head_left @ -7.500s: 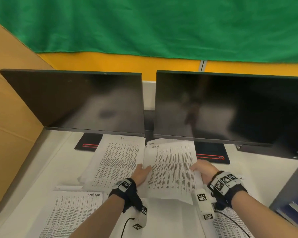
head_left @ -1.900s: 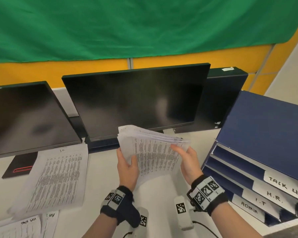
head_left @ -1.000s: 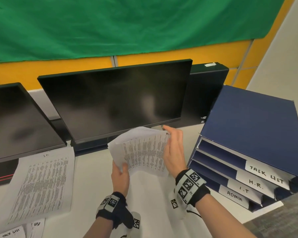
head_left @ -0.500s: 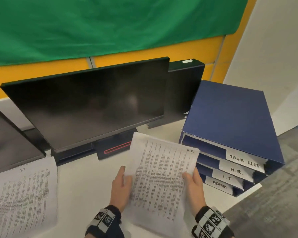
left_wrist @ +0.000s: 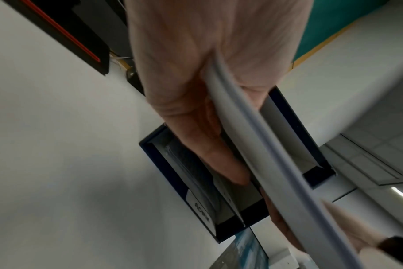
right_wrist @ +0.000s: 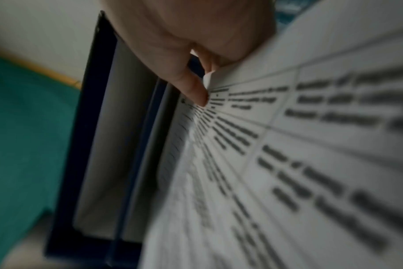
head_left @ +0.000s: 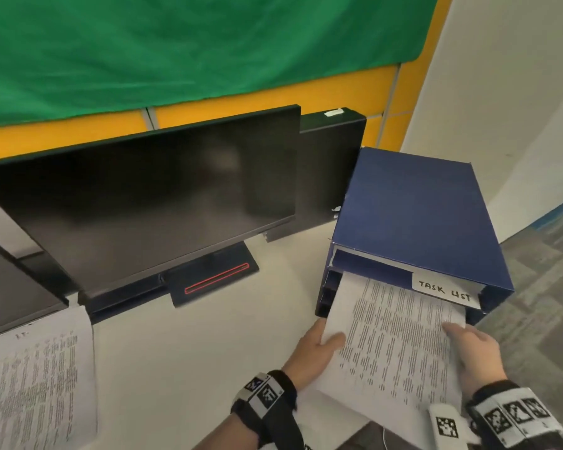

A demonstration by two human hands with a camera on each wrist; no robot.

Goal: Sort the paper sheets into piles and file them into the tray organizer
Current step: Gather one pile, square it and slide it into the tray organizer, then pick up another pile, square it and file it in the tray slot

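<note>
Left hand: my left hand (head_left: 312, 352) grips the left edge of the stack (head_left: 394, 345), thumb on top and fingers underneath; the left wrist view shows the edge wedged between thumb and fingers (left_wrist: 209, 145).
Right hand: my right hand (head_left: 475, 355) holds the right edge of the stack, thumb (right_wrist: 193, 89) lying on the printed face; its other fingers are hidden under the paper.
Stack: printed sheets, the far end already inside the organizer (head_left: 416, 209), in the slot right under the top one; the near end sticks out toward me and hangs past the front edge of the surface (head_left: 176, 352).
Organizer: dark blue, at the right end of the surface, its openings facing me. The top slot carries a white label (head_left: 444, 290) reading TASK LIST. The lower slots are mostly covered by the stack; the left wrist view shows a bottom label, blurred and upside down, and I cannot read it for sure.
Monitor: the black monitor (head_left: 150, 203) stands left of the organizer, its base marked with a red line.
Other pile: a second pile (head_left: 36, 378) of printed sheets lies flat well to the left of the organizer, near the monitor's lower left corner.
Backdrop: a green cloth (head_left: 176, 43) hangs behind the organizer and monitor.
</note>
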